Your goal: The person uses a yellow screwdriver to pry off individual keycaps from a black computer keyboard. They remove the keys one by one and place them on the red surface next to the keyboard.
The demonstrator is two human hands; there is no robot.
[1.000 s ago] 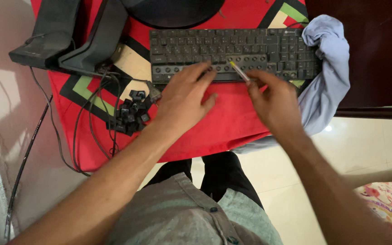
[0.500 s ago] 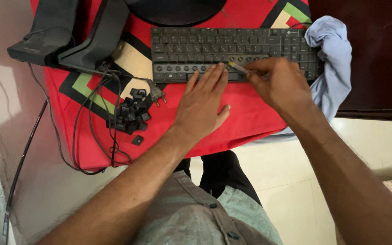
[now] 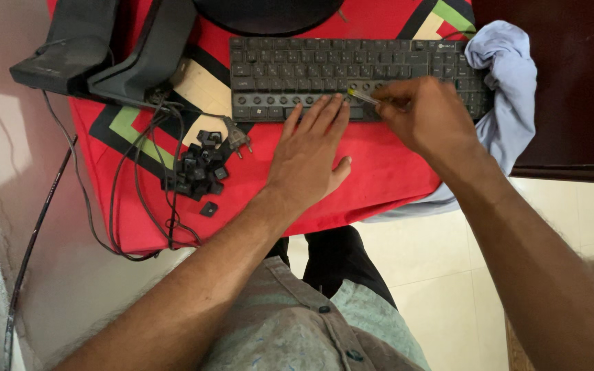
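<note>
A black keyboard (image 3: 324, 69) lies on a red patterned cloth (image 3: 386, 165); several keys in its front row are off, leaving bare round stems. My left hand (image 3: 311, 154) rests flat on the cloth, fingers spread, fingertips touching the keyboard's front edge. My right hand (image 3: 424, 117) is closed around a thin pen-like tool (image 3: 362, 97) whose tip points at the front key row. A pile of removed black keycaps (image 3: 197, 168) sits to the left of my left hand.
Two dark speakers (image 3: 115, 51) stand at the back left with tangled cables (image 3: 139, 199) and a plug (image 3: 236, 137). A pale blue rag (image 3: 507, 89) lies at the keyboard's right end. A round black base (image 3: 269, 10) sits behind the keyboard. Tiled floor lies below.
My left hand has drawn back from the keys and settled flat on the cloth. My right hand with the tool stays at the front row, shifted slightly.
</note>
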